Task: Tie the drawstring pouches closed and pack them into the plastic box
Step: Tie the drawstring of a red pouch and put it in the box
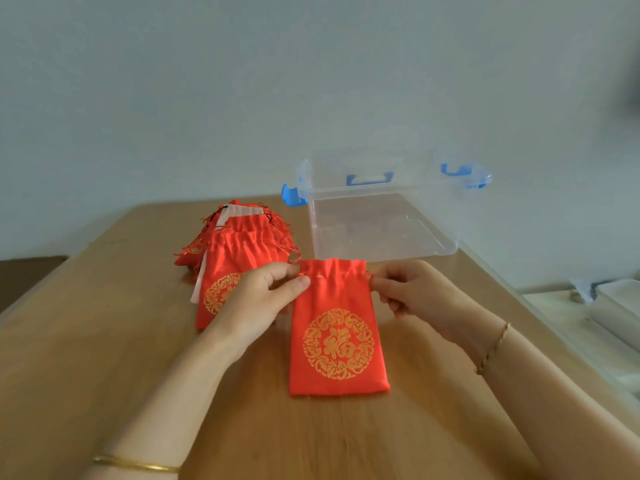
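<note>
A clear plastic box with blue clip latches [388, 223] stands open at the far side of the wooden counter [104, 323], and everything else is placed from it. Just in front of the box, on the near side, a red satin drawstring pouch with a round gold emblem [337, 341] lies flat on the counter. Its gathered neck points toward the box and its bottom hem toward the person. The neck is puckered but not knotted.

The left grip [258, 299], a bare hand, comes in from the front left of the box. Its thumb and forefinger pinch the pouch's left top corner at the cord channel. The right grip [412, 292], also bare, is in front of the box's near right corner. Its fingertips are closed on the short red cord end [370, 276] that sticks out of the right side of the neck.

To the left of the box, touching nothing of it, is a loose pile of matching red pouches [239, 258], with pale sheets showing among them. The left grip partly covers the nearest of these.

A gold bangle [135, 464] circles the left wrist. A thin twisted bracelet [493, 348] circles the right wrist.
</note>
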The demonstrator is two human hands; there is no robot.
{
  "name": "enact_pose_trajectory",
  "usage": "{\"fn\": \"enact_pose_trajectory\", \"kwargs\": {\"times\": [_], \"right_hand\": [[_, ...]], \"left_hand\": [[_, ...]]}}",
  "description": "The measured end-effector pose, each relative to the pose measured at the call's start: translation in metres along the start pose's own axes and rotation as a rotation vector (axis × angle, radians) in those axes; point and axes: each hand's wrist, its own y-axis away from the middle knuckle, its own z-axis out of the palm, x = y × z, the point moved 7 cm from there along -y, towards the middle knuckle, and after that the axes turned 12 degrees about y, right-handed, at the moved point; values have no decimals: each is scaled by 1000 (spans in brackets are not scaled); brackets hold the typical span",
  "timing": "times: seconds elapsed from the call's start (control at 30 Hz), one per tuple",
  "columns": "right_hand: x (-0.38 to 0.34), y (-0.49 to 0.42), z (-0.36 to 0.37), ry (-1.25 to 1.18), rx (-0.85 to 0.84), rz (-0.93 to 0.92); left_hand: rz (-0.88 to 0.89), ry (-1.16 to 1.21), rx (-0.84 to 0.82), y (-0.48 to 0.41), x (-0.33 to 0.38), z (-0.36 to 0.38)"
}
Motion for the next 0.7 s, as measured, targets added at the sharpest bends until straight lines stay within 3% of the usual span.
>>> {"fn": "enact_pose_trajectory", "kwargs": {"times": [0.2, 0.4, 0.57, 0.7], "right_hand": [[-10, 0, -27, 354, 386, -147], [-13, 3, -35, 420, 459, -214], [1, 3, -38, 85, 298, -90], [6, 4, -32, -175, 275, -24]], "left_hand": [[-33, -169, 34, -3, -1, -14], [76, -341, 105, -2, 11, -22], [123, -357, 181, -3, 17, -34], [149, -356, 185, -1, 21, -33]]}}
